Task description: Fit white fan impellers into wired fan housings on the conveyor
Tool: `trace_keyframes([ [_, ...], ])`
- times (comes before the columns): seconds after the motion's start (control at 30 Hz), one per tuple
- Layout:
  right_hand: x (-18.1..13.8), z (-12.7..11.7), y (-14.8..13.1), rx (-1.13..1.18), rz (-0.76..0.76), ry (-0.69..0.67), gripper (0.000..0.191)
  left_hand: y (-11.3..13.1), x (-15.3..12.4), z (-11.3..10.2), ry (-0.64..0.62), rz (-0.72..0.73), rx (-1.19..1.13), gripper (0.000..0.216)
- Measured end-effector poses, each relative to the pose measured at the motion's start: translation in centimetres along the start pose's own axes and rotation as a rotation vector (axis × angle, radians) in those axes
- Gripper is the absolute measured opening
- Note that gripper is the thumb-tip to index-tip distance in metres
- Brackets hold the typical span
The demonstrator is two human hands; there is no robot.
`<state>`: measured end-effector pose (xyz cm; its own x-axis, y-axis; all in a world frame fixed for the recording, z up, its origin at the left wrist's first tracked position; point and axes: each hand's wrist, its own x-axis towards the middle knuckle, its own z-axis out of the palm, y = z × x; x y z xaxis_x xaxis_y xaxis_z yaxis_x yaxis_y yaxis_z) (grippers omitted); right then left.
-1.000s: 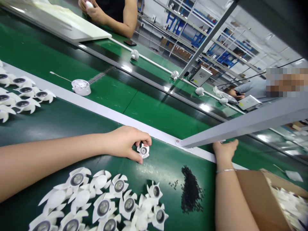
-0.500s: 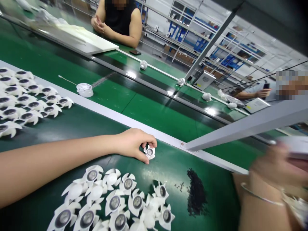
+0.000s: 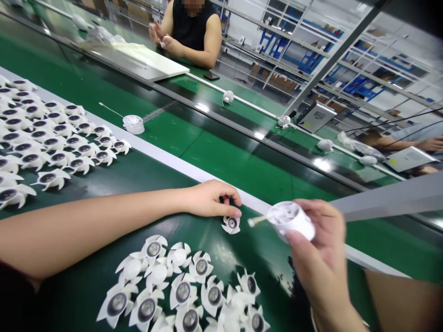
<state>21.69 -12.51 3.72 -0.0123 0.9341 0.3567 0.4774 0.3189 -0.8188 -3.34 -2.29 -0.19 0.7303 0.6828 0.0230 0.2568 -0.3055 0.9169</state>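
Note:
My left hand point(image 3: 211, 199) rests on the green belt with its curled fingertips at the upper edge of a small white fan impeller point(image 3: 230, 224), which has a dark metal hub. My right hand point(image 3: 320, 258) holds up a white cylindrical fan housing point(image 3: 292, 220), its open end toward me and a thin shaft point(image 3: 256, 221) sticking out to the left. Below my left forearm lies a loose group of white impellers point(image 3: 183, 291). Several more stand in rows point(image 3: 44, 138) at the left of the belt.
A white housing point(image 3: 133, 124) with a coiled spring point(image 3: 159, 112) lies beyond the white rail point(image 3: 194, 173). A grey bar point(image 3: 387, 198) crosses at right, above a cardboard box point(image 3: 401, 299). Co-workers point(image 3: 194, 32) point(image 3: 411, 144) sit across the far belt.
My right hand has come in from the lower right with the housing. My left fingers no longer pinch the impeller from both sides. The view has swung, shifting the scene rightward.

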Motion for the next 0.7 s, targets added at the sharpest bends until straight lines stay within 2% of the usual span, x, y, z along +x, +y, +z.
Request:
trace_keyframes([
  [0.07,0.6,1.4,0.0,0.096,0.079,-0.115,0.042,0.0,0.1,-0.1,0.015,0.026,-0.031,0.037],
  [0.13,0.8,2.1,0.2,0.142,0.117,-0.162,0.028,0.0,0.2,-0.2,0.024,0.033,-0.067,0.032],
  [0.23,0.7,2.7,0.4,0.104,0.043,-0.179,0.017,0.0,0.4,-0.3,0.030,0.005,-0.141,0.027],
  [0.4,0.5,3.7,0.2,-0.146,-0.249,-0.327,0.021,-0.2,0.5,-0.4,0.067,-0.004,-0.251,0.026],
  [0.5,0.5,4.0,0.4,-0.312,-0.387,-0.386,0.019,-0.3,0.4,-0.6,0.018,-0.023,-0.265,0.033],
  [0.6,0.4,4.0,0.7,-0.376,-0.395,-0.408,0.019,-0.3,0.5,-1.0,-0.052,-0.073,-0.178,0.044],
  [0.7,0.3,4.2,0.8,-0.361,-0.354,-0.398,0.021,-0.2,0.8,-1.4,-0.091,-0.116,-0.153,0.045],
])
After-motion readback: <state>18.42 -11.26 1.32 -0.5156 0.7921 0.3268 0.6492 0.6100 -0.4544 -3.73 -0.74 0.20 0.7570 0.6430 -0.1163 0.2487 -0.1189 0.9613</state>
